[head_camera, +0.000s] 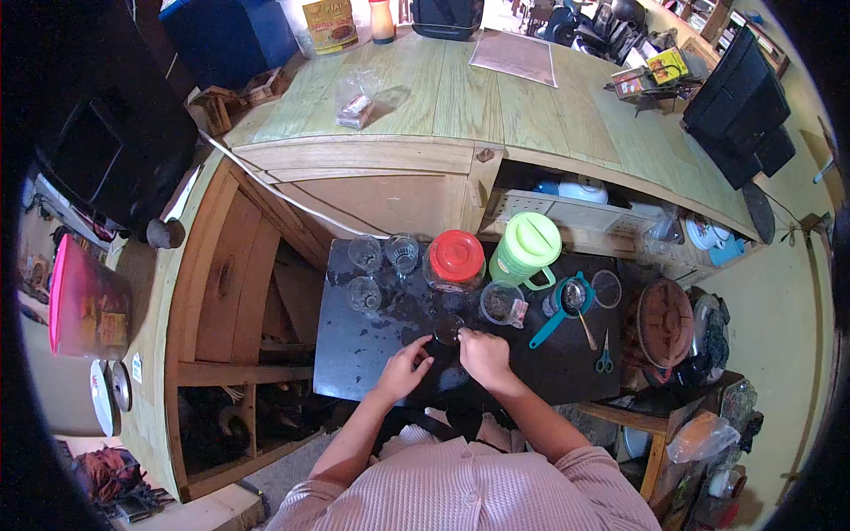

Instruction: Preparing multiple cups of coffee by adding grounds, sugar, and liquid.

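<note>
A small glass [447, 328] stands on the black tabletop between my hands, and its inside looks dark. My right hand [485, 356] has its fingers curled and pinched at the glass's right side. My left hand [406, 368] is at its lower left, fingers apart, with a fingertip close to the rim. Beyond the glass is a clear jar with a red lid [457, 257]. A clear tub of dark granules [498, 304], with a small packet [518, 312] at its side, stands to the upper right.
Several empty-looking glasses [364, 294] stand at left on the wet black table [358, 365]. At right are a light green lidded pitcher [528, 245], a teal strainer [550, 329] with a metal spoon [588, 332], and scissors [604, 358]. A wooden counter [412, 99] rises behind.
</note>
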`<state>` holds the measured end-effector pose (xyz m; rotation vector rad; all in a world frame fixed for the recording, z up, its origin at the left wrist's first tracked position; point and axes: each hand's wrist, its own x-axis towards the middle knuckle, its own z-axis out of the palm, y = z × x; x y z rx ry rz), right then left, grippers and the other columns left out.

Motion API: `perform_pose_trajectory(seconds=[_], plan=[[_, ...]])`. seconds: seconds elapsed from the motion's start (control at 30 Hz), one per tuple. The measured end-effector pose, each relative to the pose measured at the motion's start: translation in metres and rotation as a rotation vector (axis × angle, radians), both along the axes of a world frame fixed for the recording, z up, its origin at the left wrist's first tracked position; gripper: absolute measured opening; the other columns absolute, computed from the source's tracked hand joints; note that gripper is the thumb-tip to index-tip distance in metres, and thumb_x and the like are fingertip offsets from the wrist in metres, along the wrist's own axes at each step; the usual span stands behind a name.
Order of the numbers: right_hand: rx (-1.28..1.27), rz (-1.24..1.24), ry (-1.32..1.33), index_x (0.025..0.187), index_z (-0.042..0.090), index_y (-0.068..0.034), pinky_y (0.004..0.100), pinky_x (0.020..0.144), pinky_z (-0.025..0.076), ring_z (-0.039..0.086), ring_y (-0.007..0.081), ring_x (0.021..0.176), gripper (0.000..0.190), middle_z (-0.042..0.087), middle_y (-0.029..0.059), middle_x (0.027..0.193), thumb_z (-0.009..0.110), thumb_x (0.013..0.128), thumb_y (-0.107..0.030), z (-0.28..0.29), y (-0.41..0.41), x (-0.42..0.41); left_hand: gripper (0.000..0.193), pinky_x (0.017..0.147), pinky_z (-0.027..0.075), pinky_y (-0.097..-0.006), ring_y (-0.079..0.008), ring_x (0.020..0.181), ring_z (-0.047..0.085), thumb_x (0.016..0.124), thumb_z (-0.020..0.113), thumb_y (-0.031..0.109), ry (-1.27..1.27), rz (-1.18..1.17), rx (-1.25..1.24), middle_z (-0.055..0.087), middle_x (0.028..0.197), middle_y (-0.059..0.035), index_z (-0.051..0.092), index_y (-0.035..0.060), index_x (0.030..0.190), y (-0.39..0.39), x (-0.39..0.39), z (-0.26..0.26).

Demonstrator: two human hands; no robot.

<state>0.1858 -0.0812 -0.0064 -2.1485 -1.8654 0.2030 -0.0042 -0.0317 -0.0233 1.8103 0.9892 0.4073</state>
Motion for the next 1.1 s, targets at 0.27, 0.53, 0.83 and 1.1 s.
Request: perform_pose_trajectory(seconds=[0.27,0.53,0.83,1.1], plan=[[0.110,0.055,0.137,0.089,0.067,-0.010,0.0398,0.050,0.050,0.064,0.0283,0.057,0.015,0.065,0.0109,0.068,0.058,0.082,-0.019,0.000,0.002,-0.003,0.030,0.072,0.050,-0.0353,-0.0244,0.077,0.062,0.085,0.061,0.015,-0.008,0.011,-0.013,0.063,0.088,-0.0119,0.054,0.0054,0.113,0.001,0.000,-0.002],[0.024,0.048,0.067,0.088,0.069,-0.010,0.0407,0.050,0.050,0.063,0.0290,0.057,0.016,0.065,0.0110,0.069,0.059,0.081,-0.020,0.004,0.001,0.004,0.029,0.073,0.050,-0.0349,-0.0248,0.079,0.062,0.085,0.061,0.015,0.008,0.007,-0.015,0.063,0.088,-0.0125,0.055,0.0054,0.112,-0.002,-0.007,-0.003],[0.068,0.047,0.032,0.086,0.069,-0.010,0.0397,0.051,0.050,0.064,0.0287,0.059,0.014,0.064,0.0113,0.068,0.059,0.080,-0.017,0.006,0.001,0.003,0.035,0.074,0.049,-0.0363,-0.0256,0.079,0.062,0.085,0.060,0.015,-0.001,-0.001,0.000,0.063,0.088,-0.0121,0.053,0.0069,0.118,0.006,-0.006,0.001],[0.077,0.086,0.091,0.087,0.067,-0.010,0.0403,0.050,0.049,0.064,0.0267,0.057,0.016,0.064,0.0098,0.066,0.054,0.083,-0.018,0.001,-0.001,-0.002,0.046,0.073,0.050,-0.0367,-0.0272,0.078,0.062,0.085,0.060,0.013,-0.006,-0.028,-0.007,0.062,0.086,-0.0120,0.046,0.0097,0.128,0.002,-0.001,0.008]])
